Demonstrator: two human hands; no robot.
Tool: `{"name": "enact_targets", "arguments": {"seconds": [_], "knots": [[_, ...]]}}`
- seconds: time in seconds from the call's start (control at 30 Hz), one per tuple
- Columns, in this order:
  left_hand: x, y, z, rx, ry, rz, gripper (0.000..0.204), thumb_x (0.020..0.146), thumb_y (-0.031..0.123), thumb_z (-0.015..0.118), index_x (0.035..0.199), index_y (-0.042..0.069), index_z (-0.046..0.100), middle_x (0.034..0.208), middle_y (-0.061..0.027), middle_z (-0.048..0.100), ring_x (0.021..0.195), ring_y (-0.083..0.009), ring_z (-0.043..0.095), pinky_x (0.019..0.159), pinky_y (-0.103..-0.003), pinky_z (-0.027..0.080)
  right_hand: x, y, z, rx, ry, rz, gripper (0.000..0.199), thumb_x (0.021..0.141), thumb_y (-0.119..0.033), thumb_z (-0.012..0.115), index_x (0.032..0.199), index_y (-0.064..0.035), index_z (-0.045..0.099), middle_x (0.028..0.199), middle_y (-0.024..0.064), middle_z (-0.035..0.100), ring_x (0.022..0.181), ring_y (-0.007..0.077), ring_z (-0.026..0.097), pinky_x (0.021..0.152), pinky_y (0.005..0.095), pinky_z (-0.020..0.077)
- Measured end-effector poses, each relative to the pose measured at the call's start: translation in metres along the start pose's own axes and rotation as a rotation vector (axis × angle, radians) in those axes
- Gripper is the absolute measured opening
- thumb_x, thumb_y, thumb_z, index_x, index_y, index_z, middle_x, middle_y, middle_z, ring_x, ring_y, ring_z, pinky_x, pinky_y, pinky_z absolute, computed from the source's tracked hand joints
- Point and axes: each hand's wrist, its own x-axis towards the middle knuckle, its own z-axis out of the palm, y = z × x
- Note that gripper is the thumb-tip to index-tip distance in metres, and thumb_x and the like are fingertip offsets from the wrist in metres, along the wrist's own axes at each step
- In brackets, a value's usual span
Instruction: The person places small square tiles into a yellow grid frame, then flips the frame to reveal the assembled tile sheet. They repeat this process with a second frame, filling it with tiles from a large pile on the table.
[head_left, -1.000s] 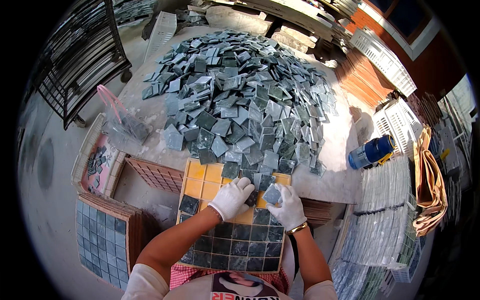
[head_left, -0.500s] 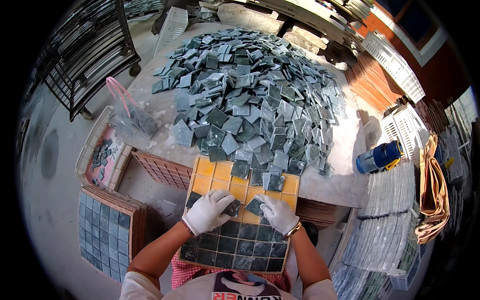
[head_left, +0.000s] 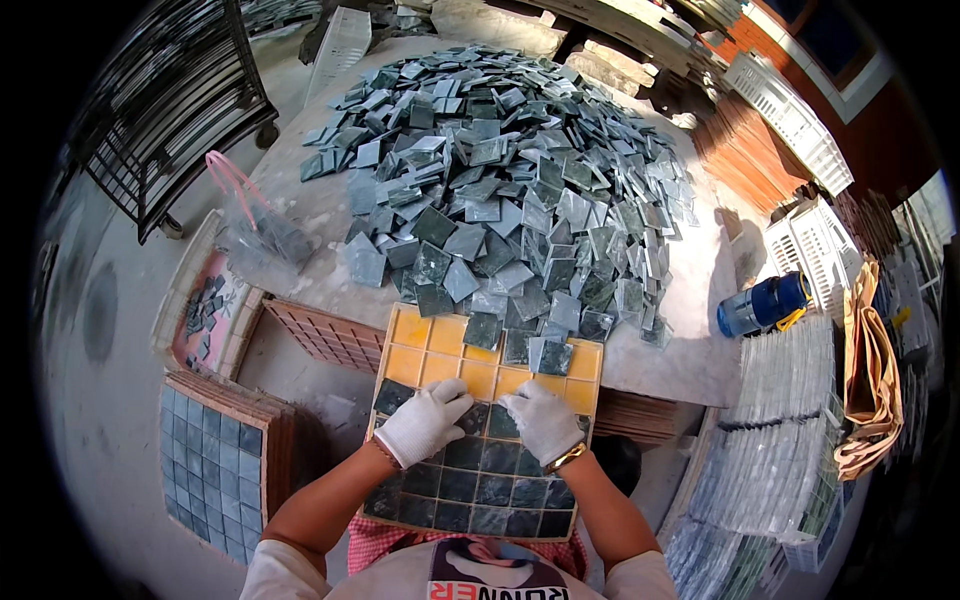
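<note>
A yellow gridded tray rests over my lap, its lower rows filled with dark green-grey square stone tiles. My left hand, in a white knitted glove, has its fingers curled at a stone tile in the row across the tray's middle. Close beside it, my gloved right hand bends its fingertips onto another stone tile in that row. Both palms face down, hiding parts of the row. Several loose tiles lie on the tray's upper right cells.
A big heap of loose tiles covers the table ahead. At left stand filled tile panels and a pink-bottomed crate. A blue bottle lies at right by stacked wrapped tile sheets and brown paper.
The tile that was tilted in my right fingers now lies flat in the tray's row. Both hands have drawn slightly closer together, and the tile by my left hand sits in the row too.
</note>
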Motion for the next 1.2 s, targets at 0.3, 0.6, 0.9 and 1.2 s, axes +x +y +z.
{"name": "enact_targets", "arguments": {"seconds": [0.3, 0.6, 0.9, 1.2], "knots": [[-0.016, 0.02, 0.033, 0.107, 0.262, -0.058, 0.04, 0.075, 0.005, 0.061, 0.114, 0.0, 0.055, 0.122, -0.0179, 0.049, 0.1, -0.0353, 0.054, 0.086, -0.041, 0.048, -0.012, -0.033, -0.009, -0.105, -0.001, 0.065, 0.034, 0.078, -0.028, 0.067, 0.107, -0.0118, 0.059, 0.084, 0.0066, 0.06, 0.071, 0.0244, 0.064, 0.059, 0.0365, 0.0515], [-0.087, -0.022, -0.039, -0.059, 0.697, -0.377, 0.031, 0.078, 0.004, 0.062, 0.108, 0.0, 0.06, 0.114, -0.0213, 0.058, 0.099, -0.0387, 0.059, 0.084, -0.041, 0.049, 0.046, -0.082, 0.03, 0.097, 0.044, -0.186, 0.049, 0.075, -0.033, 0.071, 0.115, -0.0095, 0.056, 0.103, 0.0082, 0.059, 0.086, 0.0271, 0.064, 0.071, 0.0376, 0.0523], [-0.108, -0.034, -0.021, -0.086, 0.673, -0.372, 0.029, 0.077, 0.0, 0.063, 0.106, 0.0, 0.061, 0.11, -0.015, 0.059, 0.084, -0.0273, 0.064, 0.073, -0.032, 0.052, 0.084, -0.09, 0.028, 0.035, -0.215, -0.228, 0.035, 0.08, -0.022, 0.066, 0.112, -0.0119, 0.059, 0.096, 0.0084, 0.057, 0.087, 0.0274, 0.062, 0.073, 0.0396, 0.0521], [-0.082, -0.043, -0.012, -0.191, 0.427, -0.264, 0.045, 0.075, 0.006, 0.067, 0.118, 0.004, 0.055, 0.097, -0.0158, 0.056, 0.087, -0.0355, 0.058, 0.077, -0.041, 0.049, 0.08, -0.048, -0.01, 0.239, 0.02, -0.027, 0.038, 0.08, -0.018, 0.064, 0.115, -0.0048, 0.057, 0.108, 0.0126, 0.059, 0.096, 0.0283, 0.06, 0.081, 0.0365, 0.0494]]}}
